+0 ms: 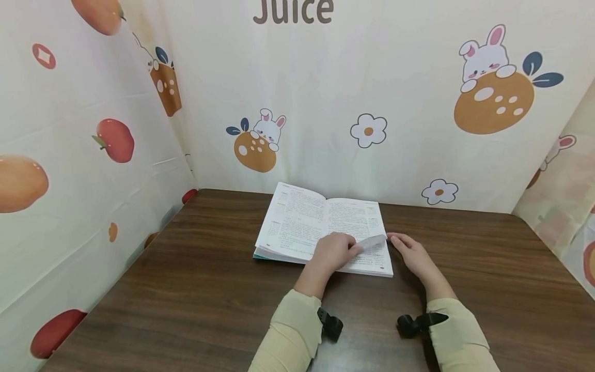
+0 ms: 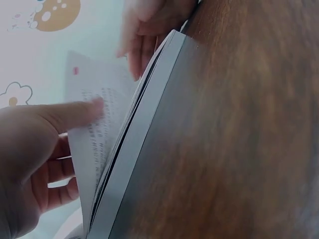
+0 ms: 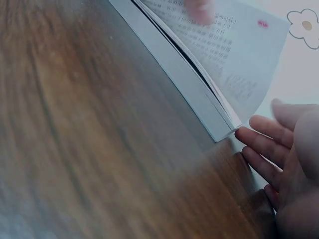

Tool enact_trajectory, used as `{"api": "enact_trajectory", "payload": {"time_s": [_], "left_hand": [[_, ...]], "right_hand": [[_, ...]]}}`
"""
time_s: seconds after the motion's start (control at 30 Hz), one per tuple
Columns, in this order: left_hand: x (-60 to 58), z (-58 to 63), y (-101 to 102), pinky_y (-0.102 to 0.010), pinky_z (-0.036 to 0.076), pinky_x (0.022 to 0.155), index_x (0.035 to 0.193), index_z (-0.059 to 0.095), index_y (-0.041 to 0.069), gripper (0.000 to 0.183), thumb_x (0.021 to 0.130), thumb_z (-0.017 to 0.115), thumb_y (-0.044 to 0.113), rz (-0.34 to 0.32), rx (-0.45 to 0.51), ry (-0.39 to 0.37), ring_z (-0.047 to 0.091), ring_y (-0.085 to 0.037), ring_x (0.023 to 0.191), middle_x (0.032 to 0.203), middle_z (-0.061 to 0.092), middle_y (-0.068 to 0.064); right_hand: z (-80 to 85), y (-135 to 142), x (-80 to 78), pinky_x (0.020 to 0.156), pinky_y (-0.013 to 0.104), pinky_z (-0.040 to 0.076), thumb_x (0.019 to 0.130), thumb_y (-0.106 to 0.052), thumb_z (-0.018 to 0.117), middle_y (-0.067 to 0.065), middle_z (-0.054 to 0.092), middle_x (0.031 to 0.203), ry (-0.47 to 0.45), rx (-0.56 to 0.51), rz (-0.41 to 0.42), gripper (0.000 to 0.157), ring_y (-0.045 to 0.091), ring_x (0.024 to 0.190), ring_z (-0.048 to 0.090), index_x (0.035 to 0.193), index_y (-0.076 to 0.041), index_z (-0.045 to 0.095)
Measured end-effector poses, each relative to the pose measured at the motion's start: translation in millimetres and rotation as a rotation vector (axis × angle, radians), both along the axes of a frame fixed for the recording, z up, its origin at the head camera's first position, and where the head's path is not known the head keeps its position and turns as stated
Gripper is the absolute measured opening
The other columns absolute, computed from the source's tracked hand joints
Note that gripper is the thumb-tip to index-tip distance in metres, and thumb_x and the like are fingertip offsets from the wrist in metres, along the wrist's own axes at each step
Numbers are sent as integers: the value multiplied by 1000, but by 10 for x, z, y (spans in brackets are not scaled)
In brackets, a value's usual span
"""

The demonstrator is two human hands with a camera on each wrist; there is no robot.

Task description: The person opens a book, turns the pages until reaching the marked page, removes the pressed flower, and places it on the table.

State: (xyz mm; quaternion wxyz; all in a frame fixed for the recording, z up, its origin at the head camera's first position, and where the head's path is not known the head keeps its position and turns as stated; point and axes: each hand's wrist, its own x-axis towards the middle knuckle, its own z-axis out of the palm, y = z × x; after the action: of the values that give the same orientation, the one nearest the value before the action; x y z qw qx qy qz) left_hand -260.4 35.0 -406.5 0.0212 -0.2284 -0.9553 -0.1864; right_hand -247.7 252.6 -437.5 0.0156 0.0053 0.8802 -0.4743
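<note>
An open book (image 1: pixel 299 219) with printed white pages lies at the far side of the table. My left hand (image 1: pixel 332 251) is over its right half and pinches a raised page (image 1: pixel 372 241). In the left wrist view, the thumb presses the printed face of that page (image 2: pixel 97 149) while the other fingers sit behind it. Beside the book's right edge is my right hand (image 1: pixel 416 258), fingers loosely extended. The right wrist view has its fingertips (image 3: pixel 245 133) close by the book's corner; whether they touch it I cannot tell. The book's thick page block (image 3: pixel 172 74) faces me.
The brown wooden table (image 1: pixel 186 299) extends around the book. Behind it hangs a pale printed curtain (image 1: pixel 316 155), with another fabric wall (image 1: pixel 69 206) along the left side. Black straps with small devices (image 1: pixel 331 325) are on both wrists.
</note>
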Motion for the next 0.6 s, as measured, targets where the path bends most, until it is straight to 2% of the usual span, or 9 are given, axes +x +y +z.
{"api": "enact_trajectory", "payload": {"time_s": [0.13,0.23,0.4,0.6], "left_hand": [[8,33,-6,-22,30,50,67,62,21,39,90,51,51,30,40,31,40,-8,52,55,47,9],[6,70,-15,-22,29,49,65,58,21,40,91,49,50,43,68,58,40,-8,52,55,45,8],[4,157,-60,-21,32,50,72,62,20,29,92,54,40,59,158,131,42,-7,56,61,48,9],[15,291,-192,-20,36,53,87,70,19,20,90,59,36,93,332,201,46,-6,61,72,56,9]], "right_hand": [[-20,3,-4,99,57,26,97,-43,42,24,40,136,11,-25,13,59,41,127,32,138,-2,35],[-28,13,-7,98,57,28,93,-41,53,24,43,134,33,-30,33,65,39,125,34,140,-1,32],[-36,34,2,98,57,27,84,-30,68,23,46,131,73,19,59,63,38,122,38,134,-1,41],[-43,37,11,97,55,29,84,-24,69,23,47,128,94,41,65,56,38,118,41,129,-1,47]]}}
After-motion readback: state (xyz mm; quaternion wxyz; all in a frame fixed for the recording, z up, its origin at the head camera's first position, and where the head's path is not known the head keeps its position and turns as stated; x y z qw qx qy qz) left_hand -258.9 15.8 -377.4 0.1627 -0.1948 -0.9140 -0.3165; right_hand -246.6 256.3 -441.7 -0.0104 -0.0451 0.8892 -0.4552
